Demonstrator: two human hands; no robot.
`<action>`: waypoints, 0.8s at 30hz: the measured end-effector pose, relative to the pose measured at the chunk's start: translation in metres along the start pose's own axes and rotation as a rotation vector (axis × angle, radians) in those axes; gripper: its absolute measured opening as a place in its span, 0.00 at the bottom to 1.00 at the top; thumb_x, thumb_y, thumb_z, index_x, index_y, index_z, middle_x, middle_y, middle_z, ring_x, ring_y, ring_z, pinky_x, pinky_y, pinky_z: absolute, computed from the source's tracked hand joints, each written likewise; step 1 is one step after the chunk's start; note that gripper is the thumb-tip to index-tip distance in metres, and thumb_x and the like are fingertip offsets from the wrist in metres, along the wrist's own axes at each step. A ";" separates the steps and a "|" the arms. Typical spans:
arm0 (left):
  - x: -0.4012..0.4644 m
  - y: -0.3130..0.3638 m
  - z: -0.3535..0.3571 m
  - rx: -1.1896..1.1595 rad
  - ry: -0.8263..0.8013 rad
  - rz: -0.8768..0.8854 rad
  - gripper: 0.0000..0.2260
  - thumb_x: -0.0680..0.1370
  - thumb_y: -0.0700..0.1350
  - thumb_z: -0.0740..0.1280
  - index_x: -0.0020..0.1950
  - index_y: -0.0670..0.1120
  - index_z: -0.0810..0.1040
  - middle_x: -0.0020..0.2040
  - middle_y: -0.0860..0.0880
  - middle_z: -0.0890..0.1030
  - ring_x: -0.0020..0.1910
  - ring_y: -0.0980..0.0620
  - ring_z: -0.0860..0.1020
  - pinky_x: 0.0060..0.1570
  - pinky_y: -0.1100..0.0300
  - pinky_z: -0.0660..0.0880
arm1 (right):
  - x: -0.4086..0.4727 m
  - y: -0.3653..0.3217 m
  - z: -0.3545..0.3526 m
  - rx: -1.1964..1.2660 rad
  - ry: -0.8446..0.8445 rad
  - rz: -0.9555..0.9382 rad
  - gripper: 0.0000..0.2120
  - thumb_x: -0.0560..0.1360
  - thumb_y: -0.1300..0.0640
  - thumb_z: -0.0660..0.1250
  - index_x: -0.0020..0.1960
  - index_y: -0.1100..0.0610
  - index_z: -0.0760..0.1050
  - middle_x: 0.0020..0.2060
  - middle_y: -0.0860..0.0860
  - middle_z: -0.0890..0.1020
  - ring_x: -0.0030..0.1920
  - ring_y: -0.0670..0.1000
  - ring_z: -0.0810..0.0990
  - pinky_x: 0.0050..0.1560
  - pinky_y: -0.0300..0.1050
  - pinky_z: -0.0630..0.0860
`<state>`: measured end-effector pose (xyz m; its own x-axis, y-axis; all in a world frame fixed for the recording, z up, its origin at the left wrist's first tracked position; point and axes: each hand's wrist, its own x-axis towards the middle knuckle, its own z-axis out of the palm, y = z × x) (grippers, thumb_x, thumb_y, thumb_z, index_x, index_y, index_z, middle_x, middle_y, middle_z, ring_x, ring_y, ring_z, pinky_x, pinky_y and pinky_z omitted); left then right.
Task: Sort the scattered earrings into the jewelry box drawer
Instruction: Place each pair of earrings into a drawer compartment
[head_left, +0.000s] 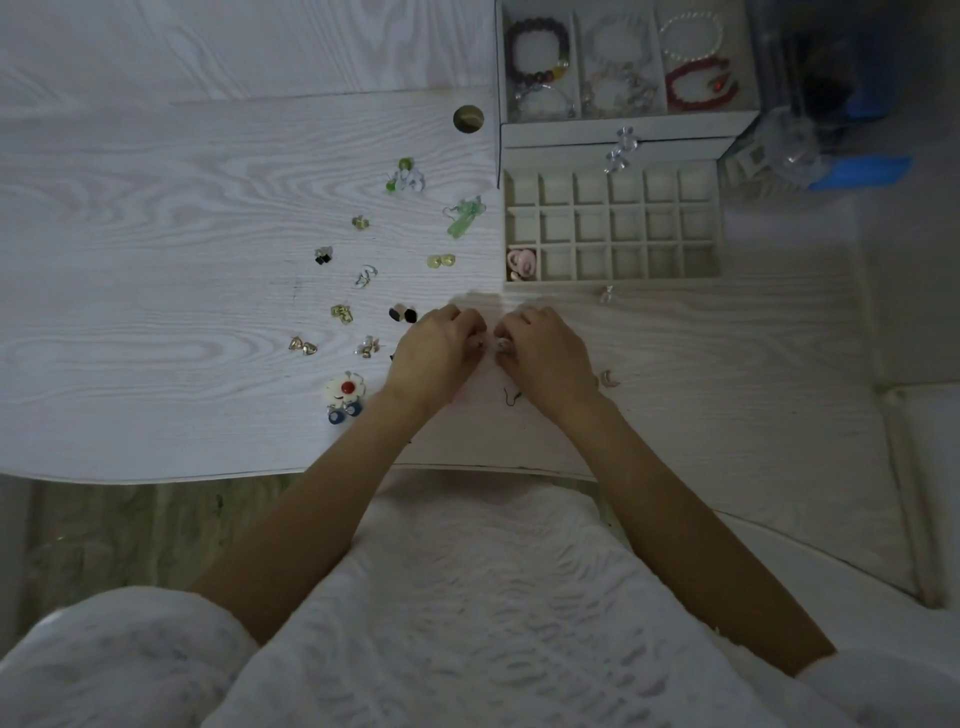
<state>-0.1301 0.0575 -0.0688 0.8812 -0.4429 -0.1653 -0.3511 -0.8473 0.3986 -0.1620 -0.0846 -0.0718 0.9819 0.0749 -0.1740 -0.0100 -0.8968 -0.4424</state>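
Both hands pinch one small pale earring pair at frame centre.

The left hand and right hand meet with fingers curled, each nipping a tiny pale piece; its exact form is too small to tell. The open drawer lies up and right of the fingers, nearer the right hand, its long axis running across the frame. Its eighteen cells hold one pink pair, lower left. About thirteen earring sets lie scattered left; three bracelet trays sit upper right.

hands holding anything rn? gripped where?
Left hand and right hand each pinch a small pale earring at the fingertips; exact hold point too small to tell.
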 end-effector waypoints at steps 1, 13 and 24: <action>0.000 0.000 0.000 -0.005 0.002 0.003 0.08 0.75 0.41 0.66 0.53 0.41 0.77 0.47 0.40 0.79 0.43 0.41 0.77 0.36 0.58 0.65 | -0.001 0.001 0.001 0.008 0.010 -0.005 0.09 0.74 0.58 0.65 0.53 0.58 0.75 0.52 0.54 0.78 0.53 0.54 0.73 0.44 0.44 0.70; 0.019 0.024 -0.022 -0.369 0.031 -0.025 0.07 0.75 0.45 0.69 0.50 0.45 0.78 0.44 0.52 0.81 0.35 0.58 0.77 0.38 0.62 0.74 | -0.004 0.024 -0.037 0.459 0.328 0.156 0.06 0.70 0.59 0.71 0.47 0.58 0.80 0.43 0.54 0.82 0.42 0.51 0.79 0.46 0.50 0.78; 0.079 0.056 -0.011 -0.242 0.089 0.005 0.11 0.72 0.45 0.70 0.53 0.44 0.80 0.48 0.43 0.82 0.47 0.43 0.79 0.42 0.56 0.71 | 0.032 0.049 -0.049 0.457 0.326 0.240 0.07 0.73 0.57 0.70 0.50 0.58 0.79 0.42 0.52 0.83 0.42 0.50 0.80 0.46 0.45 0.78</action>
<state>-0.0768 -0.0218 -0.0491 0.9079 -0.4101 -0.0874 -0.2786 -0.7458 0.6050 -0.1215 -0.1474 -0.0557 0.9489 -0.3078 -0.0695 -0.2474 -0.5889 -0.7694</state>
